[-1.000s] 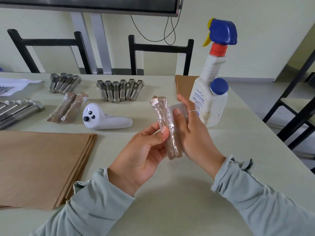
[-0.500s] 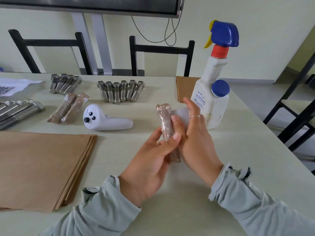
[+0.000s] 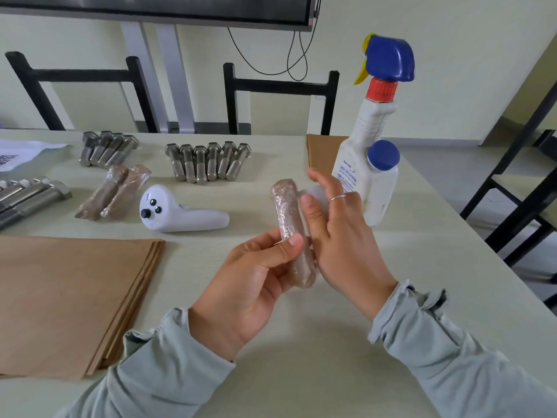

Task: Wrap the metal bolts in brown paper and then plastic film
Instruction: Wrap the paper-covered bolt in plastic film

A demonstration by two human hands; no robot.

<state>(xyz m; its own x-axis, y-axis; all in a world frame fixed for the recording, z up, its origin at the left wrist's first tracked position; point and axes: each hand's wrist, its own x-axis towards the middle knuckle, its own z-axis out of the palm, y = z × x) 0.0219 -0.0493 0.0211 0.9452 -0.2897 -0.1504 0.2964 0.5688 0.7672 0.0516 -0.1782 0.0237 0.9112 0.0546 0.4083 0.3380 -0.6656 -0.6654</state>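
A bolt wrapped in brown paper and clear film (image 3: 287, 218) stands nearly upright above the table's middle. My left hand (image 3: 256, 276) grips its lower half, thumb across the front. My right hand (image 3: 340, 236) lies against its right side with fingers mostly straight, pressing a flap of plastic film (image 3: 316, 193) onto it. Two finished wrapped bolts (image 3: 113, 193) lie at the left. Bare metal bolts lie in a row of several (image 3: 208, 161), a smaller group (image 3: 107, 147) behind, and long ones (image 3: 27, 197) at the far left. A stack of brown paper sheets (image 3: 69, 297) lies at the near left.
A white handheld controller (image 3: 180, 212) lies left of my hands. A white spray bottle with a blue trigger (image 3: 373, 131) and a blue-capped bottle (image 3: 381, 182) stand right behind my right hand. More brown paper (image 3: 321, 149) lies behind them. Black chairs stand beyond the table.
The wrapped bolt has been turned between my hands and moved slightly forward and to the right. My right fingers have slid along its side, smoothing the film.
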